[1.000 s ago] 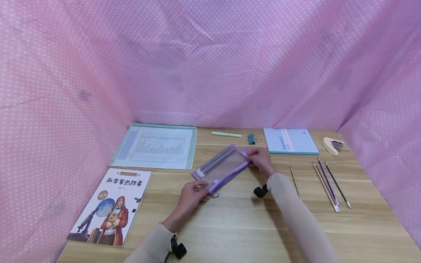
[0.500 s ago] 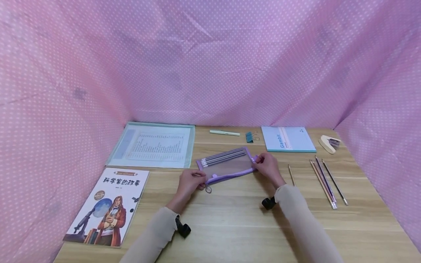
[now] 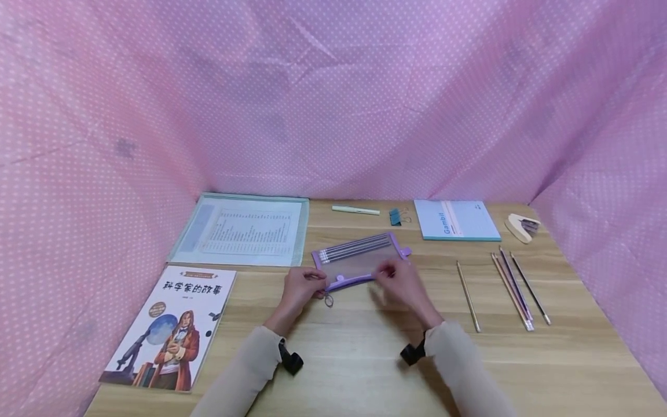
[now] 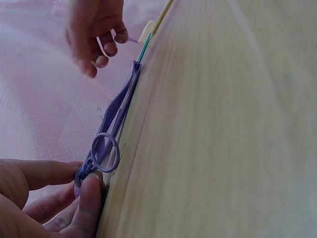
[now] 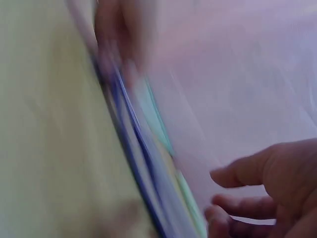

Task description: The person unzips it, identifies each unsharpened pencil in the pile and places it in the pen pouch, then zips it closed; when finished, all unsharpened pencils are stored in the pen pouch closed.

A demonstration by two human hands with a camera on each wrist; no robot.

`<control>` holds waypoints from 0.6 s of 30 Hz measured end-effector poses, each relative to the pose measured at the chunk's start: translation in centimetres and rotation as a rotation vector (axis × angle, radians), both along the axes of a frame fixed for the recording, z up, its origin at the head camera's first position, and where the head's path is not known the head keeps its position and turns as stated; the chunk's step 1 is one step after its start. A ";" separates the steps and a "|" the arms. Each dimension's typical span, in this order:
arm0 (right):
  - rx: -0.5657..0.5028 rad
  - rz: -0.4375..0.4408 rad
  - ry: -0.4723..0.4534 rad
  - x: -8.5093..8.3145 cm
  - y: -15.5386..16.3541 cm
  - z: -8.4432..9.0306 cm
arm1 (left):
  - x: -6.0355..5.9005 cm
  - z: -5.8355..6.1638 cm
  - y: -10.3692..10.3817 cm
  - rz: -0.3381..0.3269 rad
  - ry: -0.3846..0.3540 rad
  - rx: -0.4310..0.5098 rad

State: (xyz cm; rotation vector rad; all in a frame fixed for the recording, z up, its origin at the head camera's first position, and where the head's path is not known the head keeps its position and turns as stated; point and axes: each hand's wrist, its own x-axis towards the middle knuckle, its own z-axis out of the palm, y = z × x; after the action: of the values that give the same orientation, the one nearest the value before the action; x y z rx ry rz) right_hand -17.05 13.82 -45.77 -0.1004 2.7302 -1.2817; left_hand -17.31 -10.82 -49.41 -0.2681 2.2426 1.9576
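Observation:
A purple-edged, see-through zip pencil case lies on the wooden table, with several silver-grey pencils along its far side. My left hand pinches the case's near left corner between thumb and fingers. Beside those fingertips hangs a ring pull at the end of the zip. Over the near edge of the case is my right hand, its thumb and fingers apart and nothing between them. In the left wrist view the zip edge looks parted along its length.
Right of the case lie a single pencil and several more pencils. Behind are a light green pen, a teal binder clip, a blue notebook and a white hole-punch-like item. A document folder and picture book lie left.
The pencil case has turned to lie more nearly sideways. My right hand has let go of its right end and moved left along the near edge; my left hand keeps its pinch.

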 end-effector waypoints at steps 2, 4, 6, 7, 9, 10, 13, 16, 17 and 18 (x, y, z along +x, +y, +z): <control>-0.121 0.090 -0.135 1.1 -1.8 -0.4 | 0.0 0.0 0.0 -0.002 0.007 -0.005; -0.265 0.147 -0.300 1.9 -3.3 -1.1 | 0.0 0.1 0.0 -0.002 0.005 -0.003; -0.390 0.182 -0.446 2.5 -4.4 -1.9 | 0.0 0.2 0.0 -0.006 0.011 -0.004; -0.448 0.195 -0.503 2.7 -4.9 -2.2 | 0.0 0.2 0.0 -0.008 0.014 -0.004; -0.545 0.202 -0.593 3.0 -5.8 -2.7 | -0.1 0.2 0.0 -0.006 0.014 -0.003; -0.572 0.198 -0.615 3.1 -6.2 -2.8 | -0.1 0.1 -0.1 -0.006 0.016 -0.003; -0.635 0.162 -0.626 3.0 -7.1 -3.0 | -0.1 0.1 -0.1 -0.006 0.021 -0.001; -0.657 0.114 -0.614 2.9 -7.9 -3.1 | 0.0 0.0 -0.1 -0.010 0.030 -0.006; -0.655 0.105 -0.609 2.9 -8.2 -3.1 | 0.0 0.1 -0.2 -0.009 0.030 -0.010; -0.654 0.096 -0.608 2.8 -8.4 -3.1 | 0.1 0.1 -0.2 -0.008 0.031 -0.014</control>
State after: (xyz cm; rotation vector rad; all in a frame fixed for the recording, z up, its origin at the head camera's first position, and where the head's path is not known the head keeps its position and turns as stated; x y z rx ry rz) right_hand -14.22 5.42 -48.91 0.0869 1.7248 -1.7629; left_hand -17.26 -11.01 -49.29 -0.2317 2.2730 1.9564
